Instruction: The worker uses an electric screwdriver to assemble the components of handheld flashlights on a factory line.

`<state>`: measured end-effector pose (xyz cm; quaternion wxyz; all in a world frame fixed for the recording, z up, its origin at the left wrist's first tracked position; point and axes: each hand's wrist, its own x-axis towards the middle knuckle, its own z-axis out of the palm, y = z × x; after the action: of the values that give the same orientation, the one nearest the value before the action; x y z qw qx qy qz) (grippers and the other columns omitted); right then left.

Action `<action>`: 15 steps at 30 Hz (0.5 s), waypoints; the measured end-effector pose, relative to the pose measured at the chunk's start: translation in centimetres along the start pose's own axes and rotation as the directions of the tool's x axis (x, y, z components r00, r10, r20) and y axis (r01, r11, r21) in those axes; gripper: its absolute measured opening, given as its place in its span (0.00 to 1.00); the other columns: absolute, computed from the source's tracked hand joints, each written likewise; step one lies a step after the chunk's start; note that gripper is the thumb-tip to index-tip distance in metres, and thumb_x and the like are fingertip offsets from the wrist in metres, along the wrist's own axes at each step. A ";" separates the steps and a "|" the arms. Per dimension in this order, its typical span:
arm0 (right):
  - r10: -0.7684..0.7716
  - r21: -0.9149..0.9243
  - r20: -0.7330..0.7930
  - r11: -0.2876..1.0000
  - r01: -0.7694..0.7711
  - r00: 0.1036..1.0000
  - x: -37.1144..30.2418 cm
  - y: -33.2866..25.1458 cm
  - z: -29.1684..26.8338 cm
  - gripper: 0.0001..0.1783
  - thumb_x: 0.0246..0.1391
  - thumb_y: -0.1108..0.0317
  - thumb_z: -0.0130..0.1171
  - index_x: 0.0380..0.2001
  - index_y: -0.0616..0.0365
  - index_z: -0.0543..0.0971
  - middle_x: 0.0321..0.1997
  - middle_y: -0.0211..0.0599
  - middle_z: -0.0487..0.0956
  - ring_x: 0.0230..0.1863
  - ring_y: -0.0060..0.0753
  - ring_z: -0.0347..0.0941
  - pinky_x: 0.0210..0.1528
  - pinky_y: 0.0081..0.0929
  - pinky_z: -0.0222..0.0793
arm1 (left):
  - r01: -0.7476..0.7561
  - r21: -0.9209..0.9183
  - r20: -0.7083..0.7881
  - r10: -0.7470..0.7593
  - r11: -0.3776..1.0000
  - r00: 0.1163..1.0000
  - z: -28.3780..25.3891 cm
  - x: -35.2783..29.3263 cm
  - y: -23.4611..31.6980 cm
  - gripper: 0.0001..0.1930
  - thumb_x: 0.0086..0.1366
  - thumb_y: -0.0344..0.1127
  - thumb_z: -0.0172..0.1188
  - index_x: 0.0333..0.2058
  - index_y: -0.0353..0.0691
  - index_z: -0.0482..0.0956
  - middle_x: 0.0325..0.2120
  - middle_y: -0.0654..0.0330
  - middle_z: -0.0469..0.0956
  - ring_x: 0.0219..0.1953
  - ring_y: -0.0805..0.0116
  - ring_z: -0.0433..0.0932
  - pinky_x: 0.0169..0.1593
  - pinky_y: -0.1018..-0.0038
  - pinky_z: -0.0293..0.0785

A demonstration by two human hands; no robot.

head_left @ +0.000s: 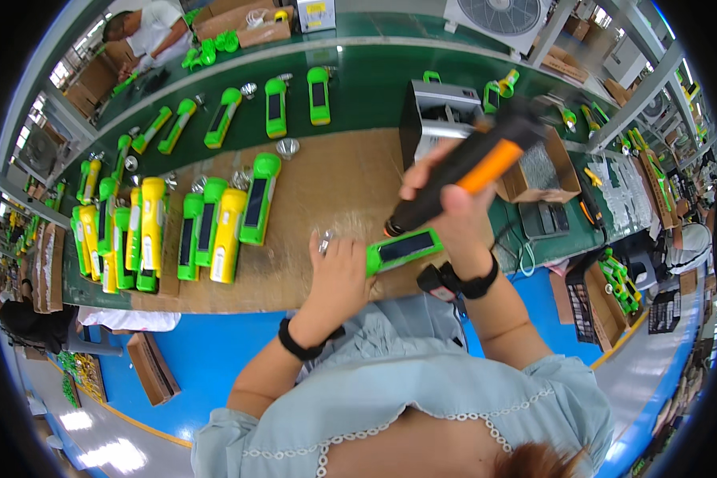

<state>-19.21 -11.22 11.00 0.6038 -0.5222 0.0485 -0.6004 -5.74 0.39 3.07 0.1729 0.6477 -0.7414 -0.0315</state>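
Note:
My left hand (pixel 336 276) is closed around the head end of a green flashlight (pixel 406 249), which lies low over the front of the bench with its dark panel facing up. A small shiny reflector (pixel 325 242) shows at the fingertips of this hand. My right hand (pixel 465 225) is wrapped around a black and orange electric screwdriver (pixel 486 167). The tool leans down to the left, its tip close to the flashlight's upper edge; whether they touch, I cannot tell. To the left stands a group of green and yellow flashlights (pixel 229 231), with loose silvery reflectors among them.
A cardboard sheet (pixel 334 175) covers part of the green bench. More flashlights (pixel 276 109) line its back. A metal-topped box (pixel 442 115) and an open cardboard box (pixel 542 171) stand at the right. Across the bench sits another person (pixel 158 36).

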 end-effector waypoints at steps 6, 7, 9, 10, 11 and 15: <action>-0.206 -0.198 -0.169 0.965 0.171 0.964 0.3 -7.4 -2.0 0.37 0.35 0.47 0.70 0.37 0.65 0.66 0.27 0.36 0.70 0.25 0.28 0.70 0.26 0.25 0.70 | 0.122 0.199 -0.037 -0.117 0.972 0.992 -0.9 0.3 -1.4 0.26 0.43 0.51 0.67 0.33 0.34 0.73 0.30 0.52 0.70 0.38 0.54 0.67 0.52 0.48 0.53; -0.228 -0.167 -0.173 0.966 0.200 0.958 0.2 -7.2 -2.4 0.35 0.36 0.51 0.71 0.38 0.66 0.66 0.28 0.37 0.70 0.26 0.28 0.70 0.26 0.26 0.71 | 0.140 0.246 -0.039 -0.135 0.959 0.990 -0.2 2.9 -2.0 0.28 0.43 0.54 0.66 0.33 0.35 0.75 0.27 0.55 0.72 0.37 0.56 0.68 0.49 0.50 0.55; -0.198 -0.156 -0.174 0.973 0.172 0.965 0.3 -6.3 -2.8 0.33 0.37 0.54 0.71 0.38 0.66 0.67 0.28 0.37 0.71 0.26 0.28 0.71 0.26 0.25 0.71 | 0.128 0.333 -0.178 -0.072 0.934 0.981 2.5 9.4 -3.9 0.31 0.46 0.62 0.60 0.31 0.34 0.76 0.26 0.54 0.73 0.34 0.58 0.69 0.41 0.55 0.58; -0.164 -0.152 -0.173 0.979 0.138 0.971 0.2 -5.8 -2.8 0.32 0.38 0.56 0.70 0.38 0.66 0.67 0.29 0.38 0.71 0.26 0.28 0.71 0.26 0.25 0.70 | 0.176 0.311 -0.263 -0.094 0.934 0.960 4.3 13.6 -5.3 0.34 0.50 0.66 0.55 0.34 0.34 0.75 0.27 0.54 0.73 0.35 0.55 0.70 0.42 0.54 0.61; -0.163 -0.181 -0.158 0.974 0.133 0.974 0.2 -5.2 -3.1 0.30 0.38 0.59 0.69 0.38 0.67 0.67 0.29 0.38 0.72 0.26 0.27 0.71 0.26 0.23 0.70 | 0.236 0.215 -0.363 -0.147 0.948 0.920 5.1 18.1 -6.1 0.35 0.52 0.66 0.53 0.39 0.34 0.73 0.30 0.52 0.72 0.39 0.52 0.71 0.43 0.52 0.62; -0.203 -0.273 -0.168 0.950 0.152 0.965 -0.7 -4.2 -4.3 0.27 0.38 0.64 0.69 0.38 0.66 0.67 0.27 0.38 0.73 0.25 0.26 0.71 0.26 0.21 0.68 | 0.471 -0.018 -0.494 -0.418 0.882 0.763 5.9 28.5 -10.7 0.32 0.55 0.63 0.53 0.47 0.42 0.71 0.40 0.47 0.68 0.43 0.48 0.69 0.46 0.53 0.64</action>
<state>-25.18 -11.99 11.56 0.4665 -0.5374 0.1372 -0.6890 -0.18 -30.02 0.77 0.3051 0.8000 -0.4997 0.1311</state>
